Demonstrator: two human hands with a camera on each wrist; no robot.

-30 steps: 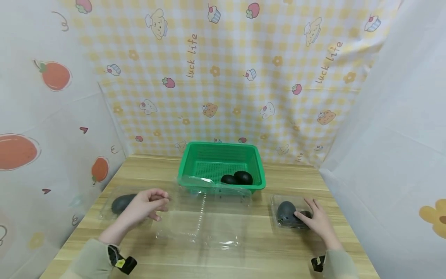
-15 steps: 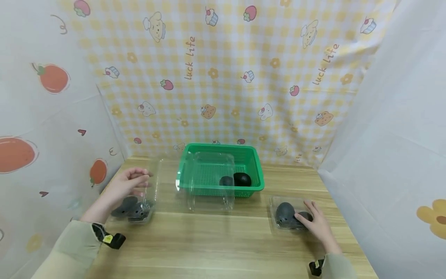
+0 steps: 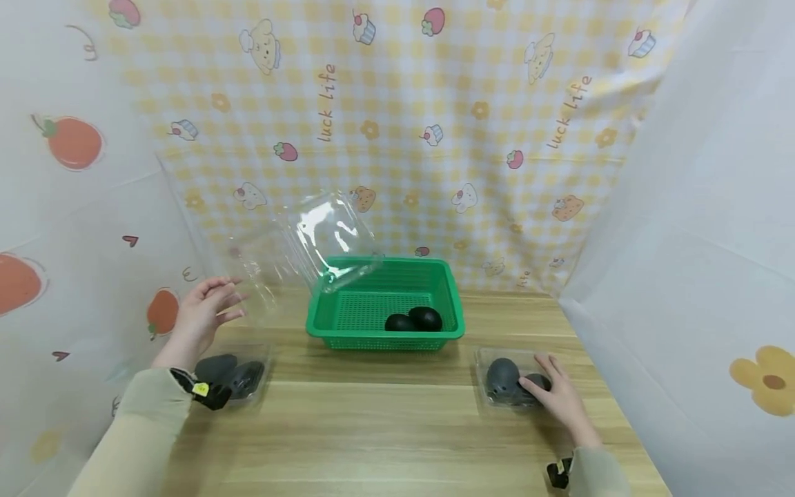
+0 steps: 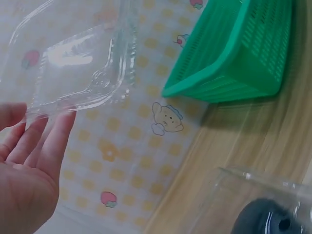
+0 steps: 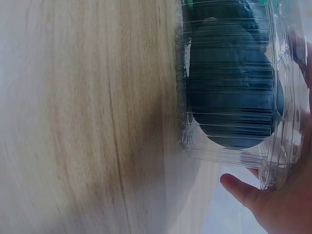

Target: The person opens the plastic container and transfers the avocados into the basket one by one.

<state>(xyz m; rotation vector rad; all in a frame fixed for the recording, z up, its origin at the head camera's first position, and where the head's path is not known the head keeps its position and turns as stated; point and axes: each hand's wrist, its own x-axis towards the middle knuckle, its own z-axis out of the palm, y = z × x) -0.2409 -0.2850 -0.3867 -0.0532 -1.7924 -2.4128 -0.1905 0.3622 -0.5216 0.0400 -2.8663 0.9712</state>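
Observation:
My left hand pinches the edge of a clear plastic clamshell container between thumb and fingers. That clamshell is unfolded and raised, overlapping the left part of the green basket in the head view. On the right, my right hand rests over a closed clear container, its fingers spread at the lid. Inside lie two dark, avocado-like fruits. Below my left hand sits another clear container holding two similar dark fruits, partly covered by my wrist.
A green plastic basket stands at the back middle of the wooden table, with two dark fruits in its front right corner. A patterned cloth hangs behind the table, and white sheets flank both sides.
My left hand has moved left, then up, lifting the unfolded clamshell from the table's middle to the basket's upper left and tilting it. My right hand stays on its container.

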